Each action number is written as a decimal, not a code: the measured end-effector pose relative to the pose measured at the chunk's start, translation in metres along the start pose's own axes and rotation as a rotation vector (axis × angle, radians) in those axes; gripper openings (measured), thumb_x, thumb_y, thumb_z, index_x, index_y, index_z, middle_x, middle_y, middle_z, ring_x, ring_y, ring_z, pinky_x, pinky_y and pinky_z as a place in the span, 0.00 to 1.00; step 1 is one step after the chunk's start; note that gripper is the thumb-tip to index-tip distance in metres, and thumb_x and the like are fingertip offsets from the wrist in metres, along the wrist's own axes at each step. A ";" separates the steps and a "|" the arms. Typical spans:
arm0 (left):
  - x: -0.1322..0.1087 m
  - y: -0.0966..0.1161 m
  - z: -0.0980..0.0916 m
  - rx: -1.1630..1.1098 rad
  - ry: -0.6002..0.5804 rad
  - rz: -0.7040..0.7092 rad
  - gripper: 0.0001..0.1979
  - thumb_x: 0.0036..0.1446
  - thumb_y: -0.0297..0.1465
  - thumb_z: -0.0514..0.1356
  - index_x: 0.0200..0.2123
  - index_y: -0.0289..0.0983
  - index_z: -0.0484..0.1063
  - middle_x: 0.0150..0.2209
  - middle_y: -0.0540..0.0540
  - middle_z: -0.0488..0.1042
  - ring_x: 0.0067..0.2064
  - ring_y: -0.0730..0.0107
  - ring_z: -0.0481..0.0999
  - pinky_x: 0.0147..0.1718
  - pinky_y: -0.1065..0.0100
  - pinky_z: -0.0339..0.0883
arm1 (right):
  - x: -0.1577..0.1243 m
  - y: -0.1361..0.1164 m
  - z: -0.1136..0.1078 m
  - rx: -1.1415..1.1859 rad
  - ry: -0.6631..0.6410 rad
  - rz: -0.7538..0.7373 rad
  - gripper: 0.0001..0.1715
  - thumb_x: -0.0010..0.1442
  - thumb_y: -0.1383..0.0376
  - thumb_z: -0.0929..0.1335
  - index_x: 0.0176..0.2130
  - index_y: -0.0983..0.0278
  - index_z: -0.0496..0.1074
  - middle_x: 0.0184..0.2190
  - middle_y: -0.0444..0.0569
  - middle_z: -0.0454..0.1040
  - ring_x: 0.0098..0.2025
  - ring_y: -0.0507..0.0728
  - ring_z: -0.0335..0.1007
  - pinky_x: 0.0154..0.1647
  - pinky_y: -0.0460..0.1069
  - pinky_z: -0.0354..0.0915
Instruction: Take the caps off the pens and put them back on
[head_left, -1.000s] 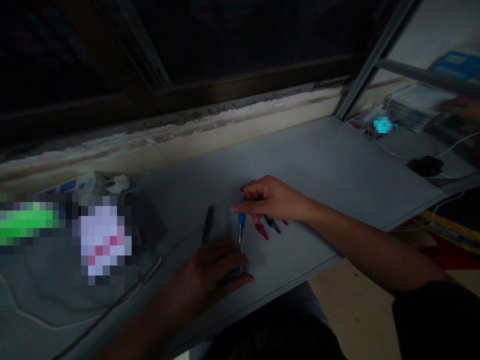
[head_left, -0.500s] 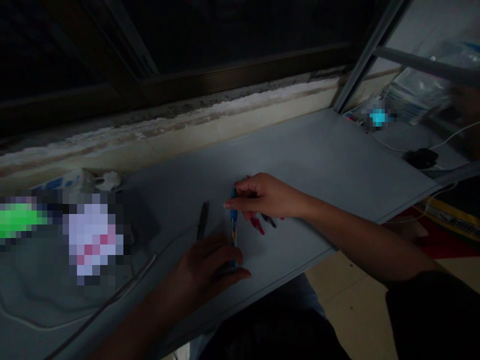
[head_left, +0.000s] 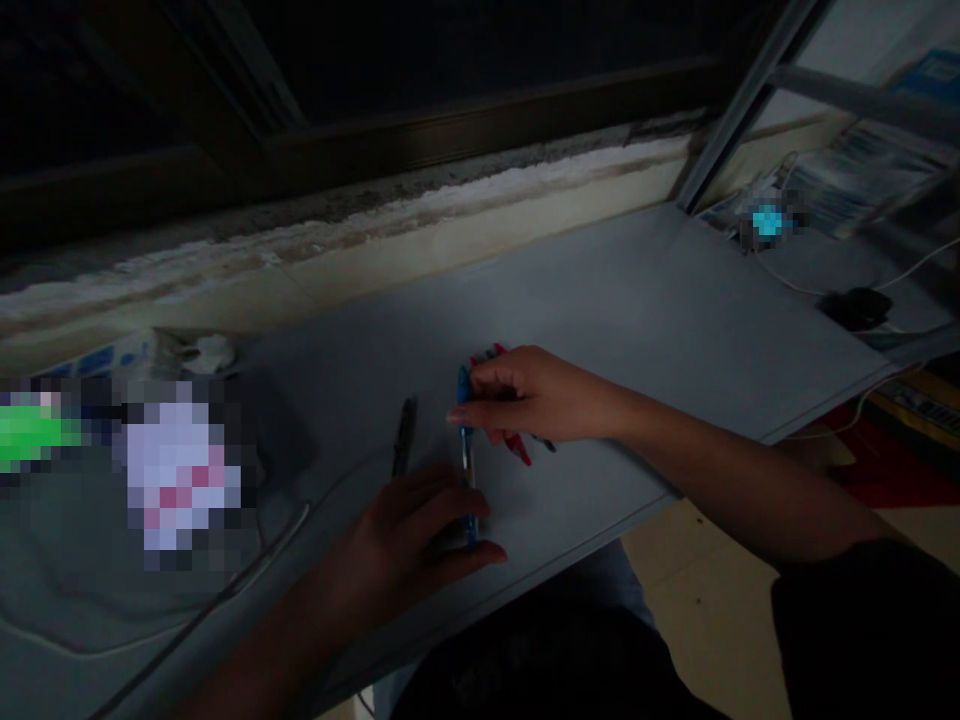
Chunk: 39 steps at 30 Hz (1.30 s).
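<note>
The right hand [head_left: 536, 395] pinches the top of a slim blue plastic pen [head_left: 466, 455] above the smooth grey surface [head_left: 600, 280], the curled left hand [head_left: 409, 540] closing around its lower end, beside a thin black pen [head_left: 405, 435].

A grey tabletop [head_left: 622, 300] carries a dark pen [head_left: 404, 436], red pens [head_left: 517, 448], a white cable [head_left: 247, 570] and a blurred object [head_left: 176, 470].

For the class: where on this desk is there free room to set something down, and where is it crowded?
Most free room lies on the grey desktop between the right hand and the window ledge. It is crowded at the blue pen under the left hand, beside the black pen and red pens, and at far left by the blurred items.
</note>
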<state>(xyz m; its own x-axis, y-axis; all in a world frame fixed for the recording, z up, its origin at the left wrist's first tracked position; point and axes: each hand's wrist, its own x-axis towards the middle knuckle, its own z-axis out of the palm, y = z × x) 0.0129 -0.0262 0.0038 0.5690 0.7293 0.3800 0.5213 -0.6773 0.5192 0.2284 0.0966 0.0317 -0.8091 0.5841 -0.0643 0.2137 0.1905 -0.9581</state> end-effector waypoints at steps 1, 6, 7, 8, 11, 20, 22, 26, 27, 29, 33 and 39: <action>0.000 0.000 0.000 -0.005 -0.002 -0.011 0.11 0.70 0.41 0.62 0.43 0.40 0.74 0.37 0.47 0.80 0.37 0.68 0.83 0.35 0.70 0.78 | 0.000 0.000 0.000 0.000 0.002 -0.001 0.26 0.66 0.47 0.71 0.30 0.65 0.69 0.23 0.41 0.74 0.21 0.47 0.67 0.24 0.44 0.60; 0.000 0.000 -0.001 -0.022 -0.020 -0.034 0.07 0.71 0.37 0.62 0.40 0.40 0.74 0.34 0.51 0.78 0.34 0.72 0.81 0.32 0.73 0.76 | 0.002 0.003 0.000 -0.008 -0.011 -0.009 0.26 0.66 0.47 0.71 0.30 0.65 0.69 0.24 0.42 0.75 0.22 0.47 0.67 0.24 0.44 0.60; 0.000 -0.001 -0.001 -0.021 -0.019 -0.032 0.08 0.70 0.38 0.62 0.40 0.41 0.74 0.34 0.50 0.78 0.33 0.72 0.81 0.32 0.72 0.76 | 0.003 0.004 0.001 0.001 -0.009 -0.009 0.25 0.66 0.47 0.71 0.30 0.64 0.69 0.24 0.42 0.75 0.22 0.47 0.66 0.24 0.44 0.59; -0.001 -0.001 0.000 -0.014 -0.017 -0.029 0.08 0.70 0.39 0.62 0.40 0.41 0.74 0.34 0.50 0.79 0.34 0.71 0.81 0.32 0.71 0.76 | 0.003 0.004 0.001 0.007 -0.001 -0.013 0.25 0.66 0.47 0.71 0.31 0.64 0.68 0.24 0.42 0.75 0.22 0.47 0.67 0.25 0.44 0.59; -0.002 -0.002 0.000 -0.004 -0.026 -0.023 0.08 0.71 0.38 0.62 0.40 0.41 0.74 0.35 0.50 0.79 0.32 0.72 0.81 0.32 0.72 0.75 | 0.006 0.005 0.002 -0.010 0.025 -0.033 0.25 0.66 0.47 0.70 0.31 0.64 0.66 0.24 0.42 0.74 0.23 0.48 0.67 0.27 0.45 0.59; -0.002 -0.001 -0.016 0.601 0.078 -0.352 0.18 0.68 0.48 0.60 0.46 0.39 0.70 0.35 0.43 0.80 0.35 0.55 0.83 0.33 0.61 0.75 | 0.018 0.024 -0.018 -0.258 0.230 -0.063 0.28 0.67 0.47 0.69 0.26 0.63 0.62 0.21 0.39 0.65 0.25 0.48 0.57 0.32 0.48 0.52; -0.003 -0.003 -0.022 0.717 -0.054 -0.565 0.20 0.66 0.51 0.59 0.42 0.39 0.70 0.28 0.44 0.78 0.28 0.53 0.81 0.26 0.63 0.68 | 0.018 0.028 -0.023 -0.399 0.289 -0.039 0.25 0.67 0.48 0.70 0.30 0.64 0.66 0.24 0.41 0.67 0.27 0.49 0.59 0.33 0.48 0.52; -0.003 -0.008 -0.029 0.596 -0.298 -0.738 0.16 0.71 0.45 0.52 0.35 0.42 0.68 0.25 0.48 0.77 0.25 0.57 0.81 0.22 0.67 0.59 | 0.015 0.026 -0.023 -0.500 0.399 -0.023 0.23 0.68 0.48 0.70 0.45 0.66 0.71 0.26 0.43 0.71 0.28 0.51 0.64 0.34 0.48 0.53; -0.003 -0.010 -0.029 0.562 -0.283 -0.743 0.15 0.71 0.43 0.51 0.36 0.42 0.68 0.25 0.48 0.77 0.26 0.57 0.81 0.22 0.67 0.58 | 0.014 0.023 -0.021 -0.493 0.401 -0.038 0.23 0.68 0.47 0.69 0.44 0.66 0.71 0.26 0.43 0.71 0.28 0.51 0.64 0.34 0.48 0.54; 0.000 -0.010 -0.029 0.446 -0.204 -0.729 0.13 0.70 0.43 0.51 0.38 0.42 0.68 0.26 0.49 0.78 0.25 0.58 0.81 0.22 0.68 0.60 | 0.011 0.015 -0.015 -0.463 0.345 -0.079 0.25 0.69 0.46 0.67 0.36 0.65 0.72 0.25 0.43 0.71 0.27 0.50 0.64 0.34 0.48 0.54; 0.005 -0.002 -0.021 0.133 0.014 -0.626 0.12 0.72 0.40 0.49 0.45 0.40 0.67 0.27 0.50 0.77 0.24 0.66 0.79 0.25 0.69 0.67 | 0.004 0.002 0.005 -0.330 0.059 -0.164 0.32 0.66 0.42 0.68 0.26 0.64 0.67 0.20 0.40 0.64 0.24 0.48 0.59 0.30 0.47 0.53; 0.007 0.010 -0.006 -0.009 0.011 -0.454 0.09 0.72 0.37 0.51 0.45 0.41 0.67 0.30 0.53 0.77 0.26 0.68 0.78 0.26 0.70 0.69 | 0.002 -0.002 0.023 0.010 0.007 -0.225 0.35 0.71 0.41 0.62 0.24 0.63 0.64 0.20 0.39 0.60 0.26 0.48 0.57 0.30 0.46 0.56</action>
<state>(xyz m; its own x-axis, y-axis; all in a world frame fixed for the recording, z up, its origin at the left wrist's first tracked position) 0.0177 -0.0274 0.0164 0.2774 0.9532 0.1201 0.7109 -0.2878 0.6417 0.2138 0.0795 0.0274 -0.8318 0.5335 0.1533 0.0227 0.3087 -0.9509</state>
